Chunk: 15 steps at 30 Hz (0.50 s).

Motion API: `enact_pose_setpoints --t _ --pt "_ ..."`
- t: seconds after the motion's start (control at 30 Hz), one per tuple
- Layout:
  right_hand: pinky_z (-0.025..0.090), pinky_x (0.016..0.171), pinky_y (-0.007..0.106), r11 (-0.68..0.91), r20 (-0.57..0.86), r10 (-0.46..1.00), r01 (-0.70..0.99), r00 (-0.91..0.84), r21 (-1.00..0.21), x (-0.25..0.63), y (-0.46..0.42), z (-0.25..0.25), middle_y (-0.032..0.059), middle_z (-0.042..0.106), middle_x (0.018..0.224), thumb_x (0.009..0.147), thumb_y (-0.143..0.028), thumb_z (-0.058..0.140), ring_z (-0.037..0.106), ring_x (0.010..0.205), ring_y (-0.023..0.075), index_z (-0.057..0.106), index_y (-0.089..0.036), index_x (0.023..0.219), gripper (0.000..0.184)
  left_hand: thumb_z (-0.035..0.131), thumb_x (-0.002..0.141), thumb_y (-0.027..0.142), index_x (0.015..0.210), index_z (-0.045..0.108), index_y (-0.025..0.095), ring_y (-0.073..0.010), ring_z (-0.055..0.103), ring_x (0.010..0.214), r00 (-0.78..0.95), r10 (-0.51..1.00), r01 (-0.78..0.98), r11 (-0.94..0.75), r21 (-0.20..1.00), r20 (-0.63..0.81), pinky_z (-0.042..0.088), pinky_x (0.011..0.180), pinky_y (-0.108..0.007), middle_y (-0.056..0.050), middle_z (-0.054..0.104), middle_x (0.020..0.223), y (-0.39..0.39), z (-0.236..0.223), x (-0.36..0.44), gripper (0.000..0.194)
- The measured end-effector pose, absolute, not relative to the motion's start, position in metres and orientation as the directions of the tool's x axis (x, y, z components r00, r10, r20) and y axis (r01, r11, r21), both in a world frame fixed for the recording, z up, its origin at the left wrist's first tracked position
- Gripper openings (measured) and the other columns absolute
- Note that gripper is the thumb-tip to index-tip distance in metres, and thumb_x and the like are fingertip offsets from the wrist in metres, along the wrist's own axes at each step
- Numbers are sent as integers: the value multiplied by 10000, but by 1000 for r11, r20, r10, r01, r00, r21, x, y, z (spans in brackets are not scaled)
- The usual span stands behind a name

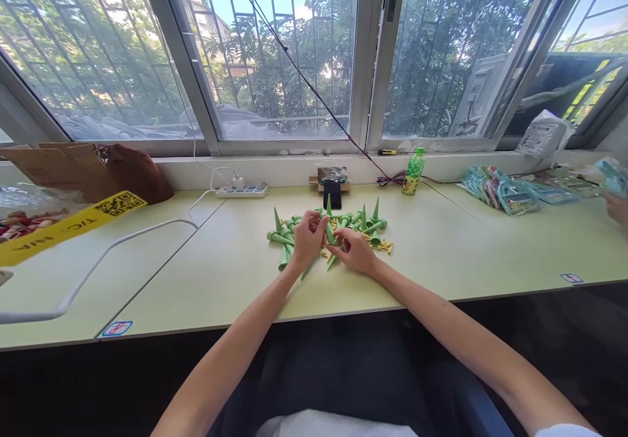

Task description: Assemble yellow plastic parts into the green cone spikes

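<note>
Between both hands, in the middle of the table, is a green plastic spike (330, 233) shaped like a tapered cone. My left hand (309, 237) is closed, pinching this spike between thumb and fingers. Right beside it, my right hand (358, 252) has its fingers curled together at the spike's lower end; what they pinch is too small to make out. Around and under the hands lies a loose pile of similar green spikes (375, 225), some upright and some on their sides. Small yellow pieces (386, 247) are scattered among them.
Behind the pile are a dark phone (332, 194) and a power strip (241, 191). A green-capped bottle (413, 171) stands right of them, with packaged items (510, 192) farther right. Another person's hand (617, 209) shows at the right edge. A white cable (132, 234) crosses the left side.
</note>
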State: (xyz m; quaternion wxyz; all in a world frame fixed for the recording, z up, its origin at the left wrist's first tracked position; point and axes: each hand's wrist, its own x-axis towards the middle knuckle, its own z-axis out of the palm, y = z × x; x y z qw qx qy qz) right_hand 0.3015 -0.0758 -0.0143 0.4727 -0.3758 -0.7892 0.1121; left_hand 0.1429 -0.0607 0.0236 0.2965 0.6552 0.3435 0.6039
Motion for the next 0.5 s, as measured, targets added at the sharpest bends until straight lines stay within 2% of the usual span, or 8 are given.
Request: enact_pose_setpoints --t 0.23,0.5 --pt "402 583 247 688 658 700 508 -278 -517 302 -76 -16 26 655 825 858 -341 653 454 504 93 624 -168 1027 243 664 834 503 809 446 205 -54 463 373 37 836 46 -548 835 547 315 359 -193 64 504 645 -53 18 141 371" --pt "418 576 262 676 638 717 498 -279 -543 304 -77 -13 51 693 798 922 -296 556 506 502 122 623 -142 1155 287 626 843 503 755 553 171 -91 529 533 135 836 128 -547 827 532 423 492 -207 6 578 686 -51 17 142 351"
